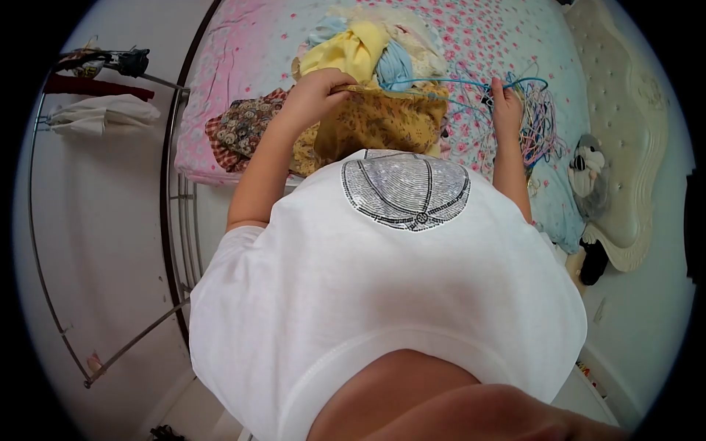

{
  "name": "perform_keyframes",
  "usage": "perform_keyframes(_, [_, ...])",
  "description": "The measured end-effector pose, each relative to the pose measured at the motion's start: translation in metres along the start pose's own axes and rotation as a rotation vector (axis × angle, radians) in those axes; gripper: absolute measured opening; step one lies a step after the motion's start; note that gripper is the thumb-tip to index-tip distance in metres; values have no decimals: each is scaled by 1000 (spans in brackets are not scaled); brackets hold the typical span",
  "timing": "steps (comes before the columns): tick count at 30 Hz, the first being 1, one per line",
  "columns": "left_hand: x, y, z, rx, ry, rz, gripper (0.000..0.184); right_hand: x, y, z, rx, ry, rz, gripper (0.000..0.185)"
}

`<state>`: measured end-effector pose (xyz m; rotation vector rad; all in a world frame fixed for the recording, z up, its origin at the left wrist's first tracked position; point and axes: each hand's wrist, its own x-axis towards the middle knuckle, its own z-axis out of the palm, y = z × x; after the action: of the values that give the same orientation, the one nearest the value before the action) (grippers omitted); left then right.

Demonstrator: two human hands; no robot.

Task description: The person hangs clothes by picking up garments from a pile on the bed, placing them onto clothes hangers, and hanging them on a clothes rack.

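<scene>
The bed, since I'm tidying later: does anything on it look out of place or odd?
Yes: the coloured wires, apparently hangers, by the right hand lie in a tangle, crossing at many angles.

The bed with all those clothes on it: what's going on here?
A person in a white shirt is at the bed, using both bare hands. The left hand holds the top edge of a mustard patterned cloth. The right hand holds a thin blue hanger that stretches toward that edge; whether it goes inside is unclear. A tangle of coloured hangers lies beside the right hand, and more clothes are heaped beyond the cloth.
</scene>
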<state>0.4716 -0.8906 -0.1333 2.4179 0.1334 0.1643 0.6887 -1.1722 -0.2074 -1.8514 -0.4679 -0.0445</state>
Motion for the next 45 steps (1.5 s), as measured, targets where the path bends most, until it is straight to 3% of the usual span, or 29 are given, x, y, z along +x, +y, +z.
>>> perform_keyframes(14, [6,8,7,61,4,35,21,-5,8,41,204,-145,-18,38])
perform_keyframes(22, [18,8,19,267,41,181,22,-23,-39,72,284,-231,-78,34])
perform_keyframes(25, [28,17,32,201,47,164,22,-19,-53,88,138,-372,-101,33])
perform_keyframes(28, [32,25,38,219,87,122,22,-16,-66,101,74,-413,-256,35])
perform_keyframes(29, [32,25,37,230,112,95,21,-16,-70,103,75,-387,-300,29])
perform_keyframes(32, [29,21,31,213,200,43,20,-15,-83,106,-41,189,-734,15])
perform_keyframes(38, [13,3,14,137,424,-20,20,-35,-46,99,201,-415,-640,13])
perform_keyframes(45, [4,10,3,93,450,-37,20,-39,-37,128,53,-314,-505,25])
